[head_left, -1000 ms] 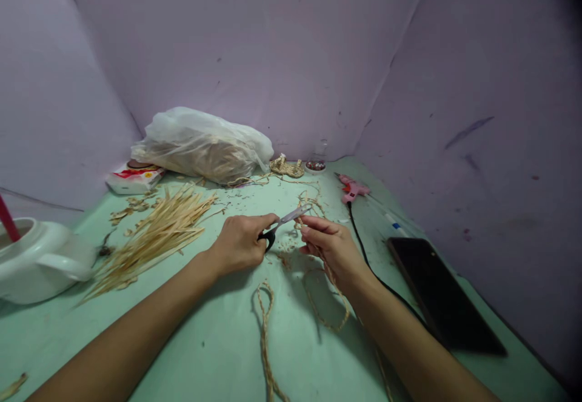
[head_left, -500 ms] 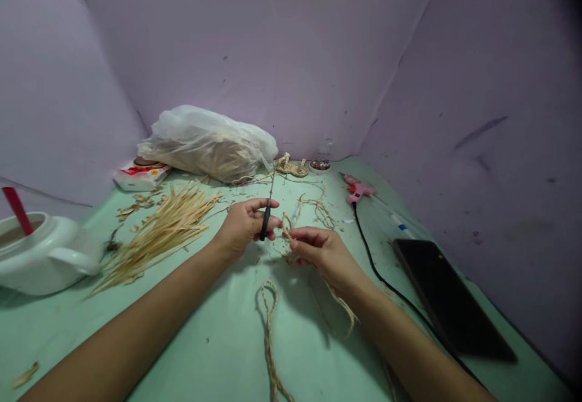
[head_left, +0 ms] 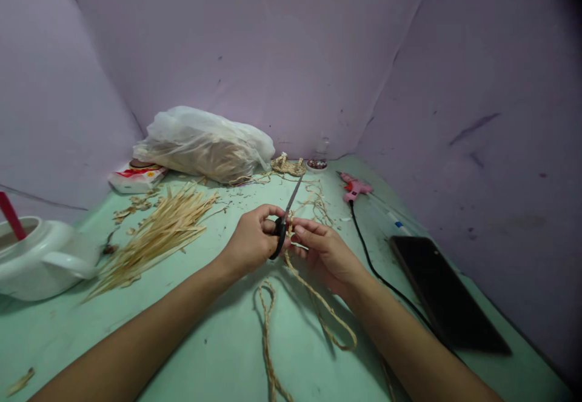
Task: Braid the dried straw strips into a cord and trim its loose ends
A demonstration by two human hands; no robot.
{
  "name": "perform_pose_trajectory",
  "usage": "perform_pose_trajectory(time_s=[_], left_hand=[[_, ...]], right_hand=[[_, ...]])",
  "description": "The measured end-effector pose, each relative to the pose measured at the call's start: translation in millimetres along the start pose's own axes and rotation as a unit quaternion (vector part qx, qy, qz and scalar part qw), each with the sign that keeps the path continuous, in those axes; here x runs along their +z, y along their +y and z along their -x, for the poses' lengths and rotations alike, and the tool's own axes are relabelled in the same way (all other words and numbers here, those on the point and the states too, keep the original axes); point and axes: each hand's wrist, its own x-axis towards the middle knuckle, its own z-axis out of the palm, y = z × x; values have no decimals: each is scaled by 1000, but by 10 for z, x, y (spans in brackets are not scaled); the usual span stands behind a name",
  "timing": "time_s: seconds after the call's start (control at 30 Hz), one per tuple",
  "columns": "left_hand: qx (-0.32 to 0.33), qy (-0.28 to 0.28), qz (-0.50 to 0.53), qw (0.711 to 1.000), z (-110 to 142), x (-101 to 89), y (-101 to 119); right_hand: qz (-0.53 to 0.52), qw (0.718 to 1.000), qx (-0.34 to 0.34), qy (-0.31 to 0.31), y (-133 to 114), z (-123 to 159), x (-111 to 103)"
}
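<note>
My left hand (head_left: 258,237) is closed around the black handle of a pair of scissors (head_left: 294,199), whose blade points up and away to the right. Just right of it, my right hand (head_left: 326,250) pinches a twisted straw-coloured cord (head_left: 325,302) between thumb and fingers. The cord passes close beside the scissor handle, then hangs down in a loop toward the table. Whether the blades touch the cord I cannot tell. Nearer to me lies another length of twisted cord (head_left: 269,341) with a looped end.
Dry straw strips (head_left: 159,238) lie left, near a white pot (head_left: 59,262) with a red stick. A stuffed plastic bag (head_left: 204,141) and a tissue pack (head_left: 136,179) stand at the back. Right are a pink glue gun (head_left: 353,187), its black cable and a dark phone or tablet (head_left: 448,296).
My left hand has moved right, close to my right hand, and the scissors now tilt more to the right. More of the cord shows hanging below the hands.
</note>
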Motion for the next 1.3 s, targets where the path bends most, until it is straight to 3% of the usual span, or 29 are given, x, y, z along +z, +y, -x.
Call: perform_pose_trajectory(time_s=[0.4, 0.57, 0.77, 0.9, 0.97, 1.1, 1.2, 1.3], left_hand=[[-5, 34, 59, 998, -41, -41, -3], [4, 20, 47, 999, -34, -38, -25], [37, -15, -8, 999, -35, 19, -137], [70, -37, -120, 990, -29, -52, -134], [101, -27, -232, 967, -26, -127, -96], [180, -6, -443, 878, -31, -257, -48], [218, -14, -530, 819, -35, -288, -65], [229, -20, -579, 783, -35, -286, -91]], right_hand=[[30, 999, 15, -10, 35, 19, 18], [43, 999, 13, -28, 45, 15, 17], [92, 995, -27, 32, 29, 4, 24], [99, 993, -31, 49, -2, -16, -12], [102, 992, -43, 67, -32, -27, -34], [125, 983, -70, 116, -98, -33, -53], [128, 981, -69, 130, -122, -25, -47], [141, 977, -75, 141, -127, -18, -39]])
